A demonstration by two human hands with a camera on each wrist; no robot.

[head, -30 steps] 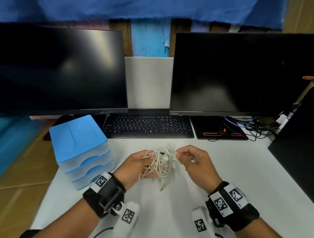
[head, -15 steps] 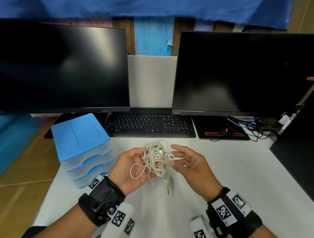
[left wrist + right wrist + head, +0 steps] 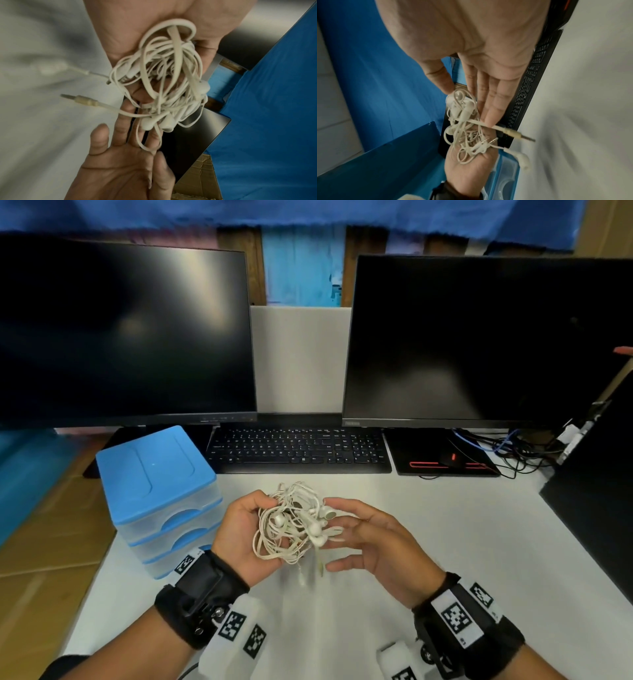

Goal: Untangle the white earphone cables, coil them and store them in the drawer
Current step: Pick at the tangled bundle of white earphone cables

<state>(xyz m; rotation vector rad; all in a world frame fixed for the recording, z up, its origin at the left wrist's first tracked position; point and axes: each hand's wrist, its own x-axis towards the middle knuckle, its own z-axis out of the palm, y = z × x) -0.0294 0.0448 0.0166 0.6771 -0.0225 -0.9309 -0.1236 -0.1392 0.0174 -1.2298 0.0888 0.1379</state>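
Above the near middle of the white desk (image 3: 462,542), the left hand (image 3: 239,537) cups the tangled white earphone cables (image 3: 294,525), its fingers curled up behind the bundle and the thumb closing over the far side. The right hand (image 3: 373,542) faces it with fingers nearly straight and spread, fingertips (image 3: 489,120) touching the right side of the knot and a flat lead; it has nothing pinched. Two jack plugs (image 3: 80,100) and an inline remote (image 3: 524,159) dangle free below the bundle.

The risk, as I judge it, is pulling on a loose end before finding how it threads: that would cinch the loops tighter around the earbuds (image 3: 317,530). A hard tug could also strain the thin wire at a plug. With the grip this loose, the bundle may slip onto the desk. The blue drawer unit (image 3: 157,498) stands to the left, its drawers closed, so it needs opening later.
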